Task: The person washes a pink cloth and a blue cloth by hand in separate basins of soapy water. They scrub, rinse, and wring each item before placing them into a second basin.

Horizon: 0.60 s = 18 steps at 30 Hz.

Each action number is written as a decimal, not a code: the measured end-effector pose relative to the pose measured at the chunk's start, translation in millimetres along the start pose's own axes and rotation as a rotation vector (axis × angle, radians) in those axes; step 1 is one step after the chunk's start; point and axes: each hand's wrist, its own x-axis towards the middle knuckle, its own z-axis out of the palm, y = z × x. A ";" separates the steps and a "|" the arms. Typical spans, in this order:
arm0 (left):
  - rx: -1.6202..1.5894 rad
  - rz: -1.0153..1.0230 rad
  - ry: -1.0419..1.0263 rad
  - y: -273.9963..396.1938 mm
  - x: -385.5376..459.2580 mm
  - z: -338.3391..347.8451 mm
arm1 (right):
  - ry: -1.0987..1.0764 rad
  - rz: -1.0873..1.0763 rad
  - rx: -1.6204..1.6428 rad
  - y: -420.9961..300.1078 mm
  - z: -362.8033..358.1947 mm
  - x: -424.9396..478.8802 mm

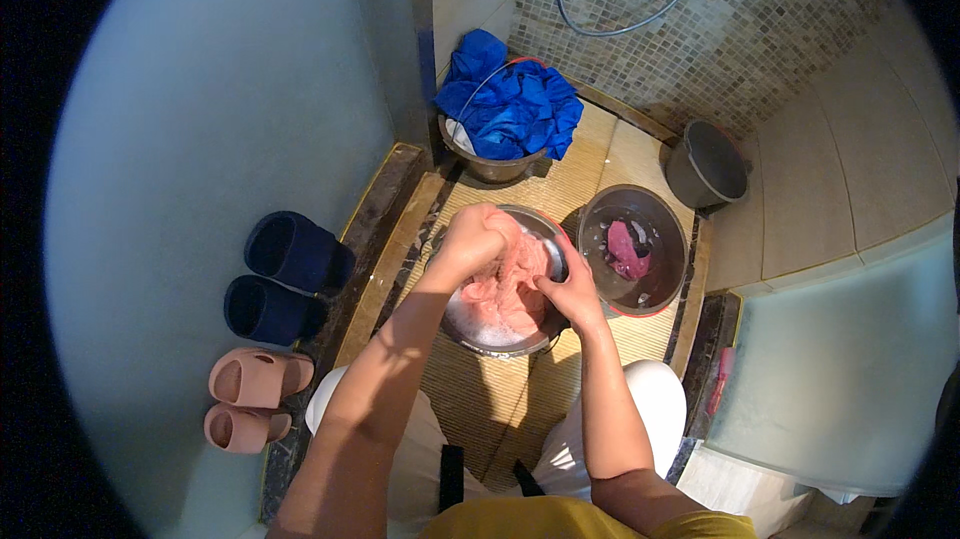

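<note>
Pink cloth (506, 287) lies bunched in a round bucket (491, 350) of sudsy water on the floor before me. My left hand (476, 239) is closed on a fold of the cloth at the bucket's upper left. At the bucket's right side, my right hand (571, 285) rests near the rim with its fingers apart, the thumb by the cloth; whether it grips the rim cannot be told. Just to the right stands a second bucket (679, 269) of water, with a darker pink cloth (627, 250) in it.
Behind, a bucket (491, 170) is heaped with blue fabric (517, 107). An upright dark bucket (705, 164) stands by the right wall. Navy slippers (289, 250) and pink slippers (251, 381) are at left, beside a raised stone sill (375, 239). A shower hose (600, 32) hangs above.
</note>
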 end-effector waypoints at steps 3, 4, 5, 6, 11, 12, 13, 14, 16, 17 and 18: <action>-0.311 0.045 -0.165 21.5 -10.6 1.4 | -0.013 -0.167 -0.003 -0.7 8.9 2.4; -0.324 0.058 -0.250 26.7 -11.9 1.8 | -0.079 -0.151 0.096 -2.6 9.8 2.1; -0.401 0.071 -0.253 30.7 -12.7 2.4 | -0.156 -0.108 0.234 -5.6 10.2 2.7; -0.472 0.089 -0.258 33.3 -12.9 2.0 | -0.242 0.074 0.464 -9.4 9.0 0.6; -0.726 0.151 -0.406 29.3 -8.3 -4.2 | -0.091 0.067 0.348 -37.2 -11.5 0.1; -0.566 0.164 -0.364 24.7 -6.9 -5.3 | -0.028 0.037 0.507 -43.5 -15.5 2.0; -0.419 0.209 -0.341 18.2 -6.6 -6.3 | 0.004 0.018 0.661 -49.0 -20.9 3.1; -0.273 0.251 -0.316 10.6 -6.3 -6.3 | -0.074 0.018 0.927 -53.3 -27.8 2.4; 0.154 0.410 -0.445 -5.4 -2.1 -4.1 | -0.178 0.030 1.041 -60.0 -33.8 0.0; 0.414 0.425 -0.499 -13.4 0.1 -0.7 | -0.247 -0.034 1.142 -61.5 -35.9 -1.7; 0.341 0.281 -0.621 -21.1 0.2 3.7 | -0.225 0.018 1.167 -61.4 -37.8 -2.9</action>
